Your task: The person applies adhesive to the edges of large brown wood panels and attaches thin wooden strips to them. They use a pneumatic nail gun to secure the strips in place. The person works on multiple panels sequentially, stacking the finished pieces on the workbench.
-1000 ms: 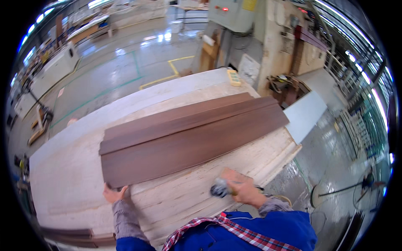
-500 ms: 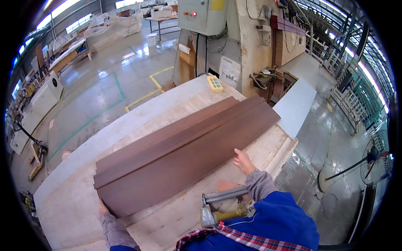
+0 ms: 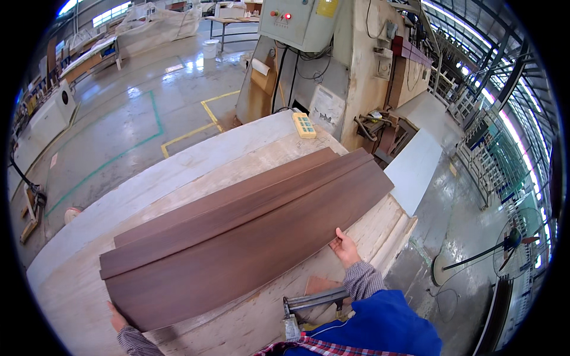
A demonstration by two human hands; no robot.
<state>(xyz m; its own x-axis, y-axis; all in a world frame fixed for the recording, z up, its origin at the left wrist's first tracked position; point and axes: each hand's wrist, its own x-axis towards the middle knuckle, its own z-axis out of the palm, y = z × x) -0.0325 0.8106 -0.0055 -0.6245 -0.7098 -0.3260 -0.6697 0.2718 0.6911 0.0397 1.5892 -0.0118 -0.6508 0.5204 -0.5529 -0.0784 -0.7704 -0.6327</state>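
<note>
Both hands are on a long dark-brown moulded panel (image 3: 249,258) lying on the pale worktable (image 3: 71,282). Left hand (image 3: 119,318) is at its near left corner, mostly tucked past the end, so I can't tell how tight that grip is. Right hand (image 3: 345,249) has its fingertips against the near long edge, toward the right, also can't tell if it's a real pinch or just contact. Long axis runs diagonally, near left to far right, with a raised ridge along its length. A nail gun (image 3: 314,301) (half hidden by the blue sleeve) lies just nearer than the right hand. Far edge of the table: yellow keypad (image 3: 304,126) with blue buttons. Beyond that, a printed white notice (image 3: 326,111), lettering too small to make out, and a grey control cabinet (image 3: 297,26) with a yellow label (image 3: 326,7).
</note>
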